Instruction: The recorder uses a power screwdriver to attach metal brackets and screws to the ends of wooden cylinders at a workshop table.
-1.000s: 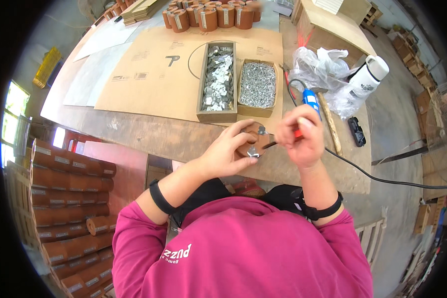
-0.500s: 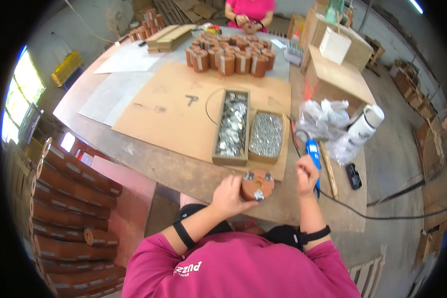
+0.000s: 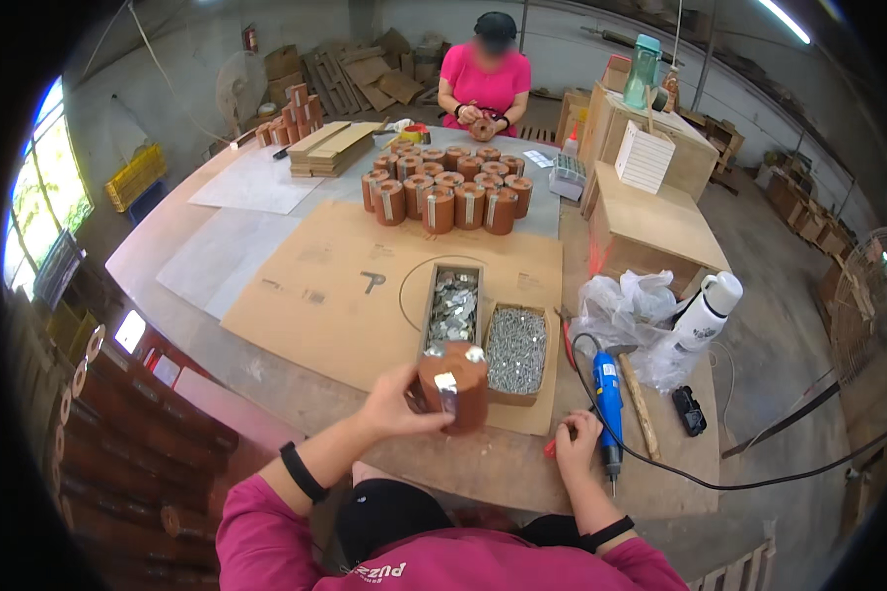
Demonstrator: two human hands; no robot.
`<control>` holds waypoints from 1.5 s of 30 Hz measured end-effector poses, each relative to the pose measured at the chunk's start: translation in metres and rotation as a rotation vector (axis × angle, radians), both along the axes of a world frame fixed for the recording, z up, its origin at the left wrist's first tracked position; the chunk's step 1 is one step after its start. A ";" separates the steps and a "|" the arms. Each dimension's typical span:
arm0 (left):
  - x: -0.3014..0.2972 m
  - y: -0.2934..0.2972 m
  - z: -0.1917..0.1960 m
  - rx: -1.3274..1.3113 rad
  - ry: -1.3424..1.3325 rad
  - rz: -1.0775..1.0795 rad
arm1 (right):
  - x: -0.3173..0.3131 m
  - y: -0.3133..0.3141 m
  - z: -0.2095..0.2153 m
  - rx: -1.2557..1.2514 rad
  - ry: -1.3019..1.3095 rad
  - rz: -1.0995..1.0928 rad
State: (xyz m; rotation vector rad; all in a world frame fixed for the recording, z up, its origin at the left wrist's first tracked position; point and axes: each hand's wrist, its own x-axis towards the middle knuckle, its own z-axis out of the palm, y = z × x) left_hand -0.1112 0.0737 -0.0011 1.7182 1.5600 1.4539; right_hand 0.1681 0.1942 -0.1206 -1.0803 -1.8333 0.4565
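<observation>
My left hand [image 3: 400, 402] grips a reddish-brown cylinder [image 3: 461, 396] by its side and holds it up over the table's near edge. Shiny metal clips sit on the cylinder's top rim, and one bends down its side. My right hand [image 3: 578, 435] rests low on the table with its fingers curled. A small red piece [image 3: 550, 448] shows at those fingers; most of it is hidden, so its kind cannot be told. Just right of that hand lies a blue electric screwdriver [image 3: 609, 404], its bit toward me.
A box of metal clips [image 3: 479, 325] and a box of screws [image 3: 518, 360] stand ahead. Beyond are grouped brown cylinders [image 3: 439, 209] and a co-worker [image 3: 485, 84] holding one. At right lie a hammer [image 3: 641, 409], plastic bags [image 3: 616, 305] and a white flask [image 3: 708, 307].
The cylinder in my left hand has risen off the table and moved left. My right hand, formerly raised over the screwdriver, has come down beside it. The head view has tilted up.
</observation>
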 end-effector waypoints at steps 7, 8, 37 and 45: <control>-0.088 0.066 0.057 -0.082 -0.017 0.280 | -0.008 -0.003 -0.002 0.043 -0.067 -0.019; -0.103 0.081 0.057 -0.078 -0.014 0.289 | -0.008 -0.003 -0.001 0.047 -0.107 -0.019; -0.193 0.207 0.018 -0.285 -0.122 0.288 | -0.015 -0.003 0.014 0.068 -0.269 0.047; -0.095 -0.024 0.073 -0.164 -0.145 0.162 | -0.008 0.000 0.001 0.095 -0.188 0.141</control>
